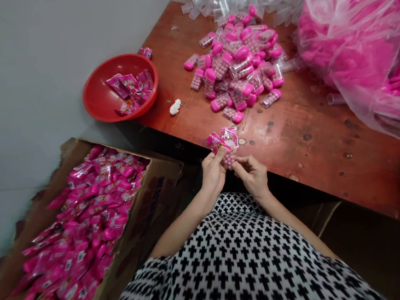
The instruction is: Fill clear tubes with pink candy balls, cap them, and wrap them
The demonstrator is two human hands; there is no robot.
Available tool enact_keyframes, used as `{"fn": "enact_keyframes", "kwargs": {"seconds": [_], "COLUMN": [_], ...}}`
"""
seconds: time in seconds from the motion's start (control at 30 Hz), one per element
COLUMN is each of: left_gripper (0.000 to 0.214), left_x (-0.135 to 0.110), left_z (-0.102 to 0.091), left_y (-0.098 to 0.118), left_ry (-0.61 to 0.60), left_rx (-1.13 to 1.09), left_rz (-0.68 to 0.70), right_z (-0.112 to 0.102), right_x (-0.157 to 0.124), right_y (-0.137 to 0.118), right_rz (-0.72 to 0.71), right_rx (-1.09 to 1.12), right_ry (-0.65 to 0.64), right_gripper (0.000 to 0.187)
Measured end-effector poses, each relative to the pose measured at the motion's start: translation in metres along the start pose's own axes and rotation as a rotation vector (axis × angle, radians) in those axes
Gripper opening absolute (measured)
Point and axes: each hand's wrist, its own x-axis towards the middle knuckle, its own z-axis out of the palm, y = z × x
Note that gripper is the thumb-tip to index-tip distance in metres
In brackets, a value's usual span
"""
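At the table's front edge, my left hand [213, 171] is closed on pink printed sachets [230, 137], its thumb pressed over them. Just below the sachets, a clear container of small pink candy balls [228, 160] sits between my two hands. My right hand [252, 173] pinches the lower right side of that container with thumb and fingers. My fingers partly hide the container, so its cap cannot be made out. Beyond my hands lies a heap of similar candy tubes [222, 101] with pink caps.
A red bowl [95, 96] with pink sachets stands at the table's left corner, near a crumpled white scrap [175, 107]. On the left, a cardboard box [144, 191] holds many pink packets. Clear empty tubes [223, 2] and a plastic bag of pink caps [348, 59] occupy the back and right.
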Motion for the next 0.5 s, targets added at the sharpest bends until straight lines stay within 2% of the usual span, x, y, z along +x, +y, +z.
{"fn": "enact_keyframes", "kwargs": {"seconds": [0.1, 0.23, 0.3, 0.4, 0.5], "left_gripper": [0.038, 0.033, 0.03, 0.028, 0.032], "left_x": [0.0, 0.002, 0.003, 0.002, -0.001], "left_z": [-0.001, -0.006, -0.01, -0.013, -0.01], "left_y": [-0.004, -0.005, -0.004, -0.002, 0.0], "left_ry": [-0.009, -0.107, -0.141, -0.167, -0.123], "left_rx": [0.002, 0.038, 0.057, 0.062, 0.023], "left_rz": [0.009, -0.026, -0.055, -0.064, -0.052], "right_z": [-0.001, -0.001, -0.001, -0.001, -0.001], "right_x": [0.001, 0.004, 0.005, 0.003, 0.0], "right_y": [0.0, -0.005, -0.007, -0.006, -0.001], "right_rz": [0.043, 0.237, 0.29, 0.239, 0.047], "right_rx": [0.062, 0.373, 0.455, 0.379, 0.149], "right_ry": [0.012, 0.038, 0.057, 0.049, 0.043], "right_gripper": [0.019, 0.017, 0.017, 0.017, 0.016]}}
